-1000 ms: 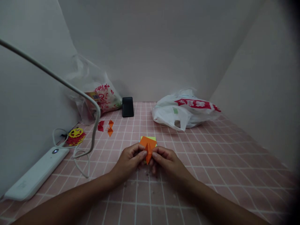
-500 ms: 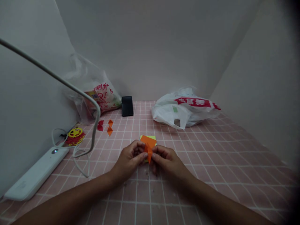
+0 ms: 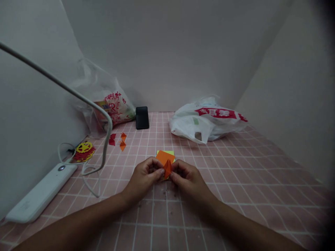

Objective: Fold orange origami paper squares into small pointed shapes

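Between my hands is a small folded orange paper piece [image 3: 168, 168], with pointed tips standing up. My left hand [image 3: 146, 175] pinches its left side between thumb and fingers. On its right side, my right hand [image 3: 186, 176] pinches it in the same way. Just behind it lies a stack of square paper sheets, an orange sheet [image 3: 163, 156] on top and a yellow-green sheet [image 3: 170, 152] showing beneath. Farther off to the left are two small orange folded papers [image 3: 123, 145] and a red folded paper [image 3: 112, 139].
A black phone [image 3: 142, 118] lies near the back wall, between a clear plastic bag [image 3: 117, 108] and a white plastic bag [image 3: 188, 127]. At left are a white power bank [image 3: 39, 195], yellow and red cutouts [image 3: 84, 147] and a pale cable [image 3: 105, 146] crossing in front.
The folded orange paper has turned between my fingers, and its pointed tips now show more apart. Both hands keep their pinch in nearly the same place.
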`<control>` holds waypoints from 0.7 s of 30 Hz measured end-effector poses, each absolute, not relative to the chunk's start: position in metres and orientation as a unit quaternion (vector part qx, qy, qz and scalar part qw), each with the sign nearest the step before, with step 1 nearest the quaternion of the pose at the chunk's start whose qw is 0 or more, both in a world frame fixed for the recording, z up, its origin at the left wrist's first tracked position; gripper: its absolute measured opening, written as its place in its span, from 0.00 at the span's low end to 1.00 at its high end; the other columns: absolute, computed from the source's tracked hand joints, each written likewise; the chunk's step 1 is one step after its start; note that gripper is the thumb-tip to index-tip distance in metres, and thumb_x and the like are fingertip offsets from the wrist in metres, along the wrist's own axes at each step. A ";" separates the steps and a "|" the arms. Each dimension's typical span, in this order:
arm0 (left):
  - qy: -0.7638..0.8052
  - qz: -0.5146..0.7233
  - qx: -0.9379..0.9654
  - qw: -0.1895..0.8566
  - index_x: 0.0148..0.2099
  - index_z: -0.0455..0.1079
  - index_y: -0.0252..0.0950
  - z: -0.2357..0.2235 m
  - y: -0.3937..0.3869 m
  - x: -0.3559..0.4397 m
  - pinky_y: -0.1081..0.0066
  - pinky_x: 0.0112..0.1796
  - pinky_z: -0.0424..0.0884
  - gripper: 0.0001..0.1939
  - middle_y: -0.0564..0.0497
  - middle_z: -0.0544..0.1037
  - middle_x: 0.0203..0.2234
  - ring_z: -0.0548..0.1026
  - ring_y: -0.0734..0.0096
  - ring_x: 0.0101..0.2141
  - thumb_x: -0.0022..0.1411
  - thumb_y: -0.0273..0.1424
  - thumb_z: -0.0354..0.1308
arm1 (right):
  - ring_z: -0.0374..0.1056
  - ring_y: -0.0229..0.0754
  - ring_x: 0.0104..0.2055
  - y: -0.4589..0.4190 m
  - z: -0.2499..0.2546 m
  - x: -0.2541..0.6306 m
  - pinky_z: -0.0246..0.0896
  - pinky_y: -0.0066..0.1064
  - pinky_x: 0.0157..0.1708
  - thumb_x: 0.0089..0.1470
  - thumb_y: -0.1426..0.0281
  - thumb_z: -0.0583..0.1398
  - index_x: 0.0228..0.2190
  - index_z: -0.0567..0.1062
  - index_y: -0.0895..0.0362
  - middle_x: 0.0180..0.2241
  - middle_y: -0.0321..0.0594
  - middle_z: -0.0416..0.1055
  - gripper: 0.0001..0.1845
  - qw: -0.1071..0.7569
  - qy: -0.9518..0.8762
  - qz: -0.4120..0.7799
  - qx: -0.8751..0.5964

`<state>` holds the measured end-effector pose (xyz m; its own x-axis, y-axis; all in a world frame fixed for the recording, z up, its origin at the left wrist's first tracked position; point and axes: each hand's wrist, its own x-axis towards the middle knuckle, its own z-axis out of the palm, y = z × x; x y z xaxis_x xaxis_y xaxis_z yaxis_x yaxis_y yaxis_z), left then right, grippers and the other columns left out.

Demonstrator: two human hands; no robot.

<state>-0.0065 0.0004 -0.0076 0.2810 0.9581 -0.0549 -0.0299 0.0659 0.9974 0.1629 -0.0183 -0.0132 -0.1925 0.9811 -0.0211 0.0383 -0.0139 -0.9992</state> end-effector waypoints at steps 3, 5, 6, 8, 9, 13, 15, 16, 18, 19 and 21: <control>0.426 0.423 0.532 0.598 0.34 0.67 0.35 -0.008 0.000 -0.006 0.73 0.29 0.65 0.11 0.57 0.71 0.24 0.69 0.76 0.25 0.51 0.32 0.65 | 0.60 0.34 0.20 -0.018 -0.014 0.163 0.54 0.26 0.20 0.49 0.71 0.57 0.27 0.70 0.56 0.21 0.30 0.65 0.02 0.434 -0.558 0.532 -0.467; 0.429 0.423 0.522 0.603 0.35 0.67 0.35 -0.009 0.000 -0.005 0.73 0.29 0.65 0.11 0.57 0.71 0.23 0.69 0.76 0.25 0.51 0.32 0.65 | 0.60 0.34 0.21 -0.017 -0.016 0.163 0.54 0.26 0.21 0.49 0.72 0.57 0.27 0.70 0.57 0.22 0.32 0.66 0.02 0.438 -0.566 0.518 -0.467; 0.430 0.423 0.518 0.606 0.35 0.67 0.35 -0.009 0.001 -0.005 0.73 0.30 0.66 0.12 0.57 0.71 0.23 0.69 0.76 0.25 0.50 0.32 0.65 | 0.60 0.34 0.21 -0.017 -0.016 0.163 0.54 0.27 0.21 0.49 0.72 0.57 0.27 0.70 0.57 0.22 0.32 0.66 0.02 0.440 -0.571 0.513 -0.466; 0.430 0.426 0.512 0.610 0.35 0.67 0.35 -0.010 0.001 -0.005 0.73 0.30 0.65 0.12 0.57 0.71 0.23 0.69 0.76 0.25 0.50 0.31 0.66 | 0.61 0.35 0.22 -0.016 -0.018 0.163 0.54 0.27 0.22 0.50 0.71 0.57 0.28 0.71 0.57 0.23 0.33 0.66 0.03 0.440 -0.574 0.512 -0.464; 0.429 0.428 0.511 0.610 0.34 0.67 0.34 -0.010 0.001 -0.005 0.73 0.29 0.65 0.12 0.57 0.71 0.23 0.69 0.77 0.25 0.50 0.31 0.66 | 0.60 0.35 0.22 -0.016 -0.018 0.163 0.54 0.27 0.22 0.50 0.71 0.57 0.28 0.71 0.57 0.23 0.33 0.66 0.03 0.440 -0.574 0.511 -0.464; 0.428 0.429 0.511 0.610 0.33 0.66 0.34 -0.011 0.001 -0.005 0.74 0.28 0.63 0.12 0.58 0.71 0.23 0.68 0.78 0.24 0.50 0.30 0.66 | 0.59 0.35 0.23 -0.016 -0.019 0.164 0.54 0.27 0.23 0.51 0.69 0.58 0.29 0.71 0.58 0.23 0.33 0.66 0.04 0.437 -0.573 0.510 -0.470; 0.428 0.430 0.511 0.609 0.32 0.66 0.34 -0.012 0.001 -0.005 0.75 0.28 0.63 0.12 0.58 0.71 0.23 0.68 0.78 0.24 0.49 0.30 0.66 | 0.60 0.35 0.24 -0.016 -0.019 0.164 0.54 0.27 0.24 0.52 0.70 0.58 0.29 0.72 0.58 0.24 0.34 0.67 0.04 0.437 -0.579 0.501 -0.472; 0.428 0.432 0.511 0.608 0.32 0.66 0.34 -0.012 0.001 -0.005 0.75 0.28 0.63 0.12 0.58 0.71 0.23 0.68 0.78 0.24 0.49 0.30 0.66 | 0.60 0.36 0.25 -0.017 -0.019 0.165 0.55 0.27 0.24 0.52 0.70 0.58 0.29 0.72 0.58 0.25 0.34 0.67 0.04 0.436 -0.583 0.496 -0.473; 0.426 0.432 0.511 0.609 0.33 0.66 0.34 -0.013 0.001 -0.005 0.75 0.29 0.63 0.12 0.58 0.71 0.23 0.68 0.78 0.25 0.50 0.30 0.66 | 0.60 0.35 0.25 -0.017 -0.020 0.165 0.54 0.27 0.24 0.52 0.70 0.58 0.28 0.72 0.57 0.25 0.34 0.67 0.04 0.435 -0.586 0.491 -0.476; 0.425 0.431 0.510 0.611 0.33 0.66 0.34 -0.013 0.001 -0.005 0.75 0.29 0.63 0.12 0.58 0.71 0.23 0.68 0.78 0.25 0.50 0.30 0.66 | 0.59 0.35 0.25 -0.017 -0.021 0.165 0.54 0.27 0.24 0.52 0.70 0.58 0.28 0.72 0.57 0.24 0.34 0.66 0.04 0.435 -0.585 0.491 -0.477; 0.423 0.430 0.510 0.614 0.33 0.66 0.34 -0.013 0.000 -0.005 0.75 0.29 0.63 0.12 0.57 0.71 0.23 0.68 0.78 0.25 0.50 0.31 0.66 | 0.59 0.35 0.24 -0.017 -0.021 0.165 0.54 0.26 0.24 0.52 0.71 0.58 0.28 0.72 0.57 0.24 0.33 0.65 0.03 0.436 -0.583 0.493 -0.476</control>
<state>-0.0047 0.0001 -0.0133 0.2731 0.9586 -0.0803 -0.0962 0.1103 0.9892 0.1647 -0.0167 -0.0210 -0.1667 0.9852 0.0395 0.1252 0.0609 -0.9903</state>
